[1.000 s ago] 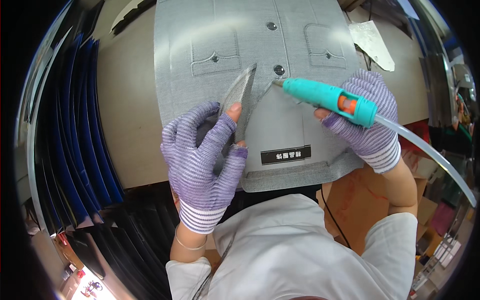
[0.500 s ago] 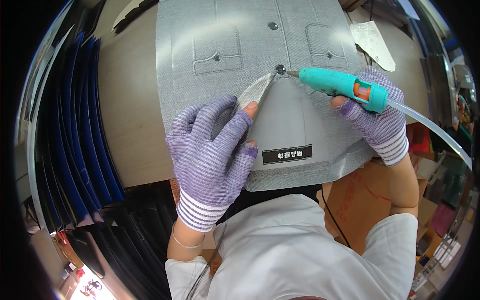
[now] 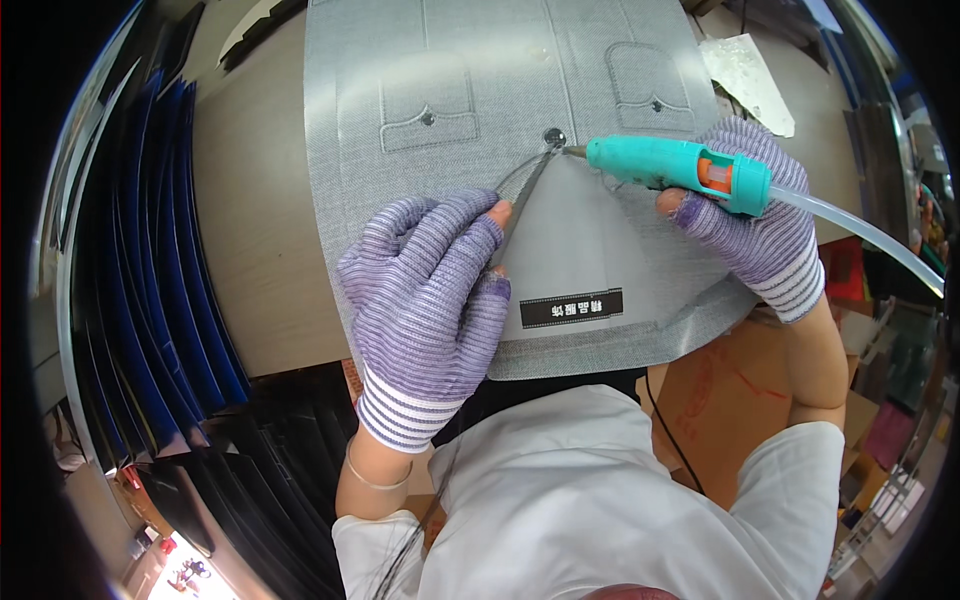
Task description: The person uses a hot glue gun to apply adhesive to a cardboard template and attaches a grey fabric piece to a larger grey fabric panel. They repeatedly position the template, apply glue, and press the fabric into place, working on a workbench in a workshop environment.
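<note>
A grey denim-look sheet, printed like a shirt front with pockets and buttons, lies in front of me. It has a smooth grey triangular panel with a black label near its lower edge. My left hand, in a purple striped glove with bare fingertips, grips a raised flap along the panel's left side. In my gloved right hand is a teal glue gun with a clear glue stick trailing from its back. Its nozzle is at the panel's top point, just below a dark button.
Dark blue folders or panels stand in a row at the left of the table. A whitish, shiny scrap lies at the far right. Below the table's right side is a brown cardboard box; a black cable hangs beside it.
The flap by my left fingers sits lower, with less of its pale underside showing. The sheet has shifted slightly up and left; the nozzle stays near the panel's top point.
</note>
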`<act>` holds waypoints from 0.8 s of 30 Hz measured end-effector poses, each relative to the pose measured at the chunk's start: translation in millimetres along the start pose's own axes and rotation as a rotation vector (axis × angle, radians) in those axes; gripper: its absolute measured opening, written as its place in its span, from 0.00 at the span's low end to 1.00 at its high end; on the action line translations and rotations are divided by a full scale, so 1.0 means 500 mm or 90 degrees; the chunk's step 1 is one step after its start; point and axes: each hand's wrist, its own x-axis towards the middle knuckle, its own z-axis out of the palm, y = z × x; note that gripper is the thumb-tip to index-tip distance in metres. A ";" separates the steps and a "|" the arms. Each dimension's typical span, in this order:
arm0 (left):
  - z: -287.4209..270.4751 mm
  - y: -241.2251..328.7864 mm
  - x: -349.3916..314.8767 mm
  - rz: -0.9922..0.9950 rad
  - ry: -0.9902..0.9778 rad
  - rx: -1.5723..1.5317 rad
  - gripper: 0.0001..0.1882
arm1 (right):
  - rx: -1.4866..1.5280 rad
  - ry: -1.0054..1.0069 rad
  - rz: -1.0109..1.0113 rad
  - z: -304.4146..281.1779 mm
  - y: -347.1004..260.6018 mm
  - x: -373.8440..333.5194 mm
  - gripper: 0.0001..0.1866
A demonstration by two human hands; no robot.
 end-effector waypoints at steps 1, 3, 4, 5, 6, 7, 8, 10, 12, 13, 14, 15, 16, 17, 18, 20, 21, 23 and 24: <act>0.001 -0.003 0.000 0.008 0.003 -0.007 0.20 | 0.001 -0.008 0.009 0.000 -0.002 0.001 0.18; 0.002 -0.005 0.000 0.017 0.005 -0.020 0.20 | 0.006 0.003 0.006 0.007 -0.002 0.003 0.18; 0.002 -0.004 0.002 0.018 0.004 -0.025 0.20 | 0.009 0.008 0.004 0.008 -0.002 0.003 0.18; 0.001 -0.004 0.003 0.019 0.003 -0.030 0.20 | 0.011 -0.016 0.009 0.005 -0.002 0.004 0.18; 0.002 -0.004 0.002 0.019 0.002 -0.028 0.20 | 0.013 -0.041 0.014 0.000 -0.003 0.004 0.18; 0.002 -0.004 0.002 0.019 0.000 -0.026 0.20 | 0.015 -0.065 0.019 -0.003 -0.003 0.004 0.18; 0.002 -0.005 0.001 0.019 -0.001 -0.024 0.20 | 0.014 -0.066 0.020 -0.004 -0.002 0.004 0.17; 0.001 -0.005 0.003 0.016 -0.002 -0.033 0.20 | 0.011 -0.067 0.021 -0.005 0.001 0.007 0.17; 0.002 -0.004 0.004 0.012 -0.005 -0.032 0.19 | 0.069 -0.059 0.075 -0.004 0.014 0.002 0.16; 0.004 -0.004 0.003 0.009 -0.008 -0.026 0.19 | 0.098 -0.055 0.102 -0.004 0.019 0.000 0.16; 0.005 -0.003 0.003 0.007 -0.010 -0.020 0.19 | 0.093 -0.059 0.094 -0.005 0.019 0.002 0.17; 0.005 -0.003 0.003 0.000 -0.013 -0.030 0.19 | 0.088 -0.064 0.086 -0.006 0.018 0.006 0.17; 0.005 -0.003 0.003 -0.007 -0.016 -0.039 0.19 | 0.084 -0.068 0.078 -0.007 0.017 0.009 0.17; 0.005 -0.002 0.004 -0.014 -0.019 -0.049 0.18 | 0.073 -0.064 0.065 -0.005 0.014 0.012 0.17; 0.005 -0.003 0.003 -0.012 -0.022 -0.043 0.18 | 0.061 -0.059 0.054 -0.003 0.011 0.014 0.17; 0.005 -0.006 0.001 -0.008 -0.028 -0.030 0.19 | 0.048 -0.053 0.040 -0.005 0.007 0.014 0.17; 0.007 -0.008 0.001 -0.005 -0.022 -0.036 0.19 | 0.047 -0.054 0.037 -0.005 0.006 0.016 0.17; 0.010 -0.013 0.000 0.000 -0.011 -0.046 0.19 | 0.030 -0.068 0.037 -0.010 0.003 0.018 0.17; 0.009 -0.012 0.000 0.001 -0.008 -0.046 0.20 | 0.015 -0.081 0.038 -0.018 -0.001 0.015 0.17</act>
